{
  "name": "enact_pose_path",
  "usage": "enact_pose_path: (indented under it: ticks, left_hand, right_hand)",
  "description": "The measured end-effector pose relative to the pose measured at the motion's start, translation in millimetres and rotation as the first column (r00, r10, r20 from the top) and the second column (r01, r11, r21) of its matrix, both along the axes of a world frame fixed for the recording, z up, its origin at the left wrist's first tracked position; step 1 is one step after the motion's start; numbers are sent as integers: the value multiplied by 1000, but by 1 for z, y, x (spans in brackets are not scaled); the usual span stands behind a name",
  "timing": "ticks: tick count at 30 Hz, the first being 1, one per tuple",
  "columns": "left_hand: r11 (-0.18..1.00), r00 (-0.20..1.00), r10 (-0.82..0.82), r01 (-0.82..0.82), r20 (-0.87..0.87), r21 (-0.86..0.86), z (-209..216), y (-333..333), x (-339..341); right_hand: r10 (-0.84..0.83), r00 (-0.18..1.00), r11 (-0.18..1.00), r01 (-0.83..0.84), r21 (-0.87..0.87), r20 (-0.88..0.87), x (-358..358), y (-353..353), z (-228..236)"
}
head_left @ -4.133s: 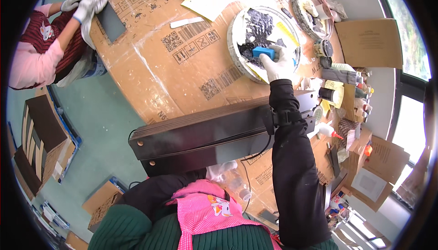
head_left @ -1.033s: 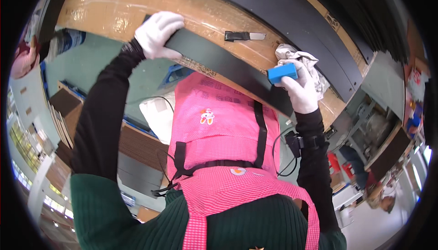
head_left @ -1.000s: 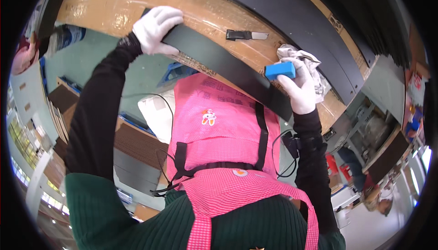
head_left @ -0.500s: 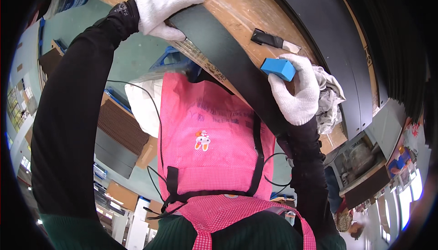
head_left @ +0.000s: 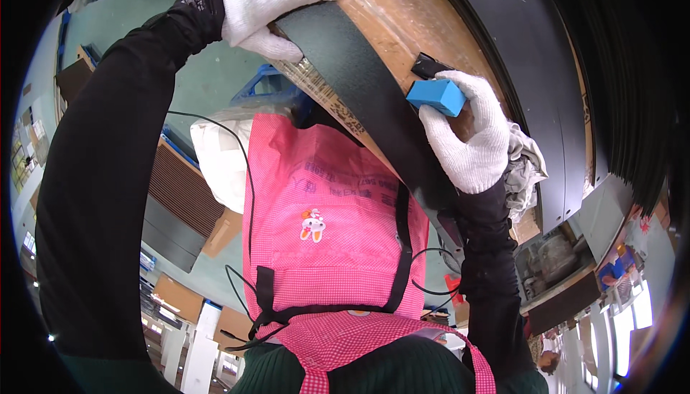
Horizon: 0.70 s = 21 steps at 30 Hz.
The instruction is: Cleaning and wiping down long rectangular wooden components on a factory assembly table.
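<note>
A long, narrow dark board (head_left: 352, 71) lies slantwise over the table's near edge. My left hand (head_left: 277, 2), in a white knitted glove, grips its far left end, with the fingers over the top and the thumb at the near edge. My right hand (head_left: 474, 135), gloved alike, pinches a blue rectangular block (head_left: 436, 97) between thumb and fingers. The block is over or beside the board's far edge; I cannot tell whether it touches. Just beyond it lies a small black object (head_left: 430, 66), partly hidden by my right hand.
The brown table (head_left: 392, 17) has clear film on it. Large dark panels (head_left: 521, 56) lie at the right, with a crumpled grey cloth (head_left: 525, 168) beside my right wrist. A blue plastic item (head_left: 267, 86) stands below the table edge. Thin black cables (head_left: 241, 157) hang by my pink apron (head_left: 323, 214).
The blue block and my right hand have shifted slightly away from me, and the fingers now cover the black object's pale end. My left hand still grips the board; the whole view has shifted a little.
</note>
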<state>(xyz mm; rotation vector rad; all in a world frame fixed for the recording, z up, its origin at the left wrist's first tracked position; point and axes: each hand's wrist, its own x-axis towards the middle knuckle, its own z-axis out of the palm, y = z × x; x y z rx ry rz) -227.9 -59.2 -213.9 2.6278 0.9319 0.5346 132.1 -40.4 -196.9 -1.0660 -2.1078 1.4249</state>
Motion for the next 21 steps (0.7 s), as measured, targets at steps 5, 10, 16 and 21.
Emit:
enact_pose_path:
  ticks: [5,10,16,21]
  left_hand:
    - [999,999,16,-17,-34,-38,3,-1,2]
    - [1000,1000,-2,3,24,-24,-4,0,0]
    - [998,1000,-2,0,-29,-61,0,2,3]
    - [1000,1000,-20,20,10,1,-3,4,2]
  right_hand:
    - [39,999,998,-41,49,38,-4,2,2]
    - [10,998,999,-7,-38,63,5,-2,3]
    - [2,999,1000,-2,-19,39,6,0,4]
    - [37,997,999,-37,4,73,1,2,10]
